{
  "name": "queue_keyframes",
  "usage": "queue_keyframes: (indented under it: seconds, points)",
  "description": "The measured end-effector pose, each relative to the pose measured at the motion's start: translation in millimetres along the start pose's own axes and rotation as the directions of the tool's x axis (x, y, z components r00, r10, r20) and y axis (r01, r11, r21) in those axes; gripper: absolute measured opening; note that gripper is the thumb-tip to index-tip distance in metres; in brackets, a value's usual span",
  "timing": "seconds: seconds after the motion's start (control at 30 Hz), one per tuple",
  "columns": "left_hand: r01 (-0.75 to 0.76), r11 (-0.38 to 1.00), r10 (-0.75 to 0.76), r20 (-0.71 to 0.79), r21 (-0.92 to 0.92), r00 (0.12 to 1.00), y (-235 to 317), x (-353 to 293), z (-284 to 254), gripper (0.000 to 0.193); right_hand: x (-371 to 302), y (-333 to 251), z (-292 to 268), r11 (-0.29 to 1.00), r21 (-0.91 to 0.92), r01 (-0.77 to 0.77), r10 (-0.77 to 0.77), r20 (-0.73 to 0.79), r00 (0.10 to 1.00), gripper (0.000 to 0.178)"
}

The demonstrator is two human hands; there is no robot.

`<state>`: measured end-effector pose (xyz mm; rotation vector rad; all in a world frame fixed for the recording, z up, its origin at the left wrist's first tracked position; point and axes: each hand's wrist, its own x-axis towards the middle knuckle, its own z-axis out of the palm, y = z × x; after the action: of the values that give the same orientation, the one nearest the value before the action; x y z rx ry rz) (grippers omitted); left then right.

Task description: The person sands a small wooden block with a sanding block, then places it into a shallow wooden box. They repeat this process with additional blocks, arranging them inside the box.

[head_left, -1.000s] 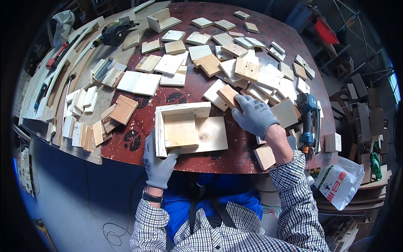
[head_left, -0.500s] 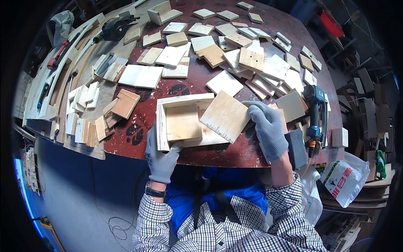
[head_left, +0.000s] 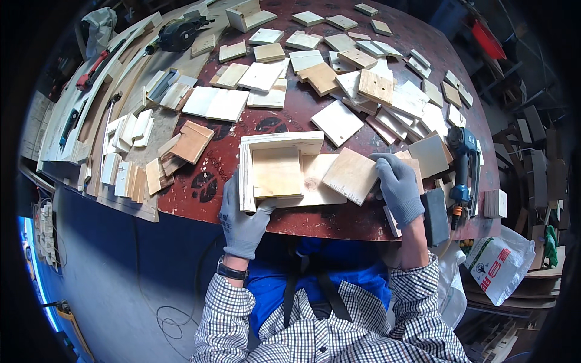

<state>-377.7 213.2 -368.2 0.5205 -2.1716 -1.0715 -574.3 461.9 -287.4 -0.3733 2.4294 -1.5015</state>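
Note:
A small wooden frame of joined boards (head_left: 313, 140) rests at the table's near edge, with a square wooden block (head_left: 276, 173) sitting inside its left corner. My gloved left hand (head_left: 243, 221) grips the frame's lower left corner, thumb up against the block. In my gloved right hand (head_left: 399, 189) is a square wooden board (head_left: 351, 175), pinched by its right edge and tilted. The board's lower left edge overlaps the frame's right end in view; whether they touch I cannot tell. The fingers under the board are hidden.
Many loose wooden pieces (head_left: 339, 123) lie across the dark red table (head_left: 242, 136). A blue and black nail gun (head_left: 462, 169) and a dark grey block (head_left: 434, 216) are to the right. Further left are a cordless tool (head_left: 181, 33), a hammer (head_left: 111, 109) and long boards.
My right hand and the board have moved right, away from the block, baring more of the frame's base. The whole view has shifted slightly.

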Motion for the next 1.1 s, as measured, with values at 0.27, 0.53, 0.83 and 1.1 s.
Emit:
queue_keyframes:
  seconds: [0.27, 0.53, 0.83, 1.1]
  points:
    - [-0.048, 0.998, 0.047, 0.011, 0.051, 0.999, 4, 4, -1, 0.074, -14, -21, 47, 0.556, -0.535, 0.637, -0.676, 0.155, 0.72, 0.058]
    - [-0.03, 0.997, 0.028, 0.025, 0.069, 0.999, 5, 4, -1, 0.074, -26, -37, 95, 0.469, -0.603, 0.646, -0.55, 0.372, 0.747, 0.078]
    - [0.038, 0.999, -0.039, 0.045, 0.014, 0.998, 4, 1, -1, 0.086, -24, -42, 22, 0.706, -0.263, 0.657, -0.606, 0.256, 0.753, 0.048]
    - [-0.031, 0.999, 0.031, -0.018, 0.034, 0.999, 3, 2, -4, 0.08, -11, -43, -14, 0.811, -0.313, 0.495, -0.542, -0.08, 0.837, 0.028]
